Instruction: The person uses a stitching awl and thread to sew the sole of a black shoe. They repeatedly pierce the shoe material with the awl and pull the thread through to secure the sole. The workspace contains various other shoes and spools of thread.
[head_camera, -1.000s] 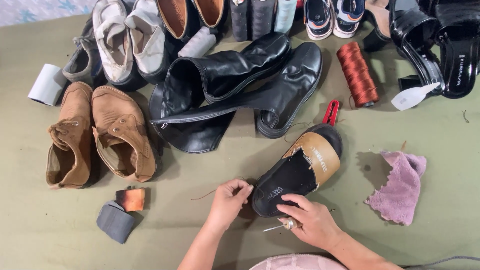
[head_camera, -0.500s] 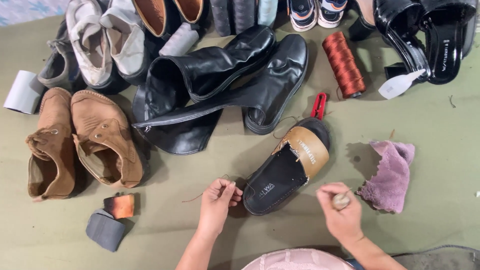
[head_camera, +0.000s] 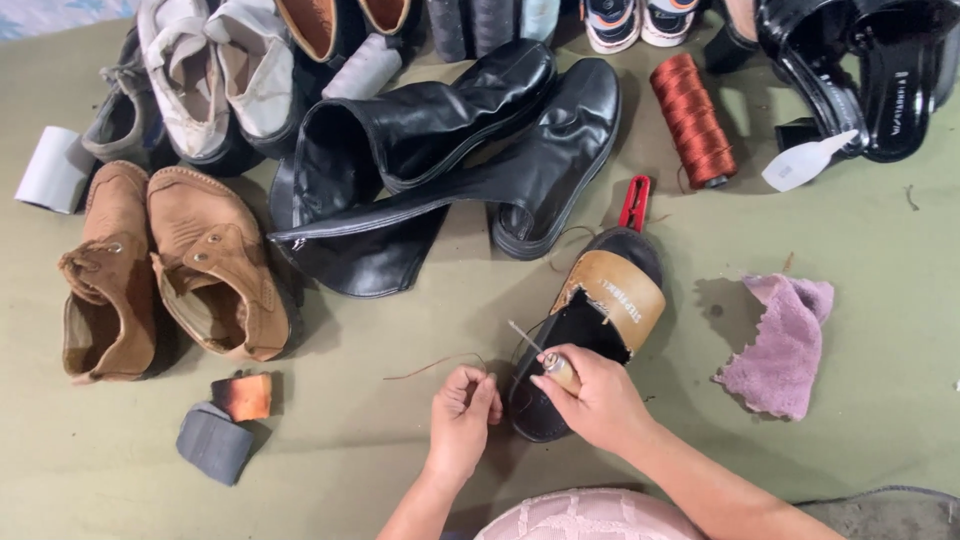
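A black slip-on shoe (head_camera: 585, 330) with a tan strap lies on the olive-green mat in front of me. My right hand (head_camera: 590, 395) grips a stitching awl (head_camera: 545, 355) with a wooden handle, its metal tip pointing at the shoe's edge. My left hand (head_camera: 462, 410) sits just left of the shoe's heel and pinches a thin brown thread (head_camera: 435, 362) that trails off to the left. A spool of rust-red thread (head_camera: 692, 120) lies farther back to the right.
Black boots (head_camera: 450, 150) lie behind the shoe, a tan pair of shoes (head_camera: 165, 270) at left. A pink cloth (head_camera: 780, 340) is at right, a red clip (head_camera: 634, 203) by the toe, a grey block (head_camera: 215, 442) and orange piece (head_camera: 243, 396) at lower left.
My right hand came back from the right side to the shoe with the awl. My left hand keeps pinching the thread. The view shifted slightly.
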